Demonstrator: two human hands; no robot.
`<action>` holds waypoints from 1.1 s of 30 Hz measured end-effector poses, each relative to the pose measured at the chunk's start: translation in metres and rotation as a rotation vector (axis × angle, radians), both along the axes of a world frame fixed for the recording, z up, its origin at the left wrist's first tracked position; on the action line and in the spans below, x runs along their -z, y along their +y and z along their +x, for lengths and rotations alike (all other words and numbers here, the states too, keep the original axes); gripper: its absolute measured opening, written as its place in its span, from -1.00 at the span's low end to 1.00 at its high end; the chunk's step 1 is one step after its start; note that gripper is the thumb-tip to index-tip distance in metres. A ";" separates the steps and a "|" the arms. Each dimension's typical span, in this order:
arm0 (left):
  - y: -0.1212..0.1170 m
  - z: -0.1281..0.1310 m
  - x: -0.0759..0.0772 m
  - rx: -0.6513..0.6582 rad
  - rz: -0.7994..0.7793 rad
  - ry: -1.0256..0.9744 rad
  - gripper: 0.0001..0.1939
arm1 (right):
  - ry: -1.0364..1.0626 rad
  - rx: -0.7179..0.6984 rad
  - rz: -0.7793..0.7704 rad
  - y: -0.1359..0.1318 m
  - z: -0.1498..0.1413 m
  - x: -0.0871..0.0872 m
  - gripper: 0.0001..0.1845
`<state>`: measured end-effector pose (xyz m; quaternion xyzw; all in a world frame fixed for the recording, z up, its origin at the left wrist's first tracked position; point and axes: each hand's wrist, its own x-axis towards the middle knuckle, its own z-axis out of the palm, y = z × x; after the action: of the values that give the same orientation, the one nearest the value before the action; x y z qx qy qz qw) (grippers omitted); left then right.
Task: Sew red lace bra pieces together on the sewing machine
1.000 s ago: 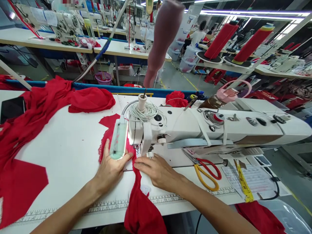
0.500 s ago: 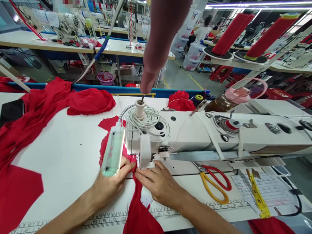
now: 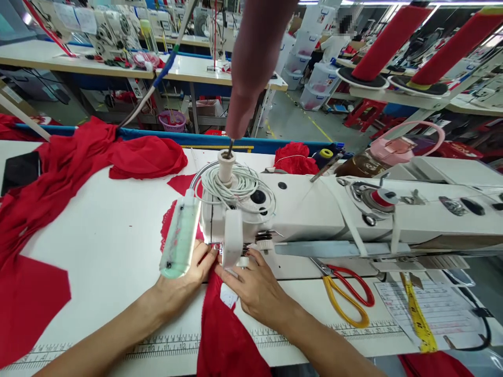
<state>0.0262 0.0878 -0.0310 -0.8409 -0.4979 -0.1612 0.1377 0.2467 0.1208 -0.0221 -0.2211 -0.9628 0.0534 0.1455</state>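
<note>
Plainly, in the head view, the red fabric (image 3: 226,330) lies under the fingertips of 2 hands beside the sewing machine (image 3: 310,209) head, trailing down the table (image 3: 106,272). The left hand (image 3: 192,276), partly behind a lamp (image 3: 181,241), and right hand (image 3: 257,285) converge, fingers bent and narrowly spaced; I cannot tell whether either pinches. Both forearms slant inward.

On the table (image 3: 106,256), cloth (image 3: 74,167) lies left of the sewing machine (image 3: 310,209); scissors (image 3: 329,272) lie in front of it, left of a paper sheet (image 3: 446,314); a bottle (image 3: 387,152) stands behind.
</note>
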 end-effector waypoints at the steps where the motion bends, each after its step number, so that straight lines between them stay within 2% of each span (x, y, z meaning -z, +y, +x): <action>1: -0.001 0.001 -0.003 0.008 -0.003 -0.029 -0.66 | 0.001 -0.003 0.005 -0.002 0.001 0.000 -0.38; 5: -0.007 0.004 -0.015 0.061 0.002 -0.197 -0.63 | 0.006 0.009 0.016 -0.007 0.001 -0.003 -0.43; 8: -0.009 0.003 -0.018 0.070 0.031 -0.136 -0.67 | 0.029 -0.001 0.024 -0.008 0.000 -0.005 -0.49; 13: -0.009 0.000 -0.016 0.103 0.052 -0.175 -0.70 | 0.015 -0.003 0.023 -0.009 0.000 -0.005 -0.49; 20: -0.011 0.001 -0.009 0.093 0.021 -0.102 -0.72 | 0.066 -0.002 0.040 -0.009 0.000 -0.002 -0.51; 26: -0.011 -0.004 -0.011 0.113 -0.160 -0.313 -0.63 | 0.109 -0.005 0.060 -0.006 0.001 0.002 -0.49; 33: -0.022 -0.001 -0.001 0.073 -0.072 -0.068 -0.57 | 0.127 0.011 0.062 -0.008 0.001 0.002 -0.55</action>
<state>0.0254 0.0655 -0.0299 -0.8568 -0.4770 -0.1766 0.0846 0.2478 0.1131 -0.0246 -0.2179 -0.9516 0.0367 0.2134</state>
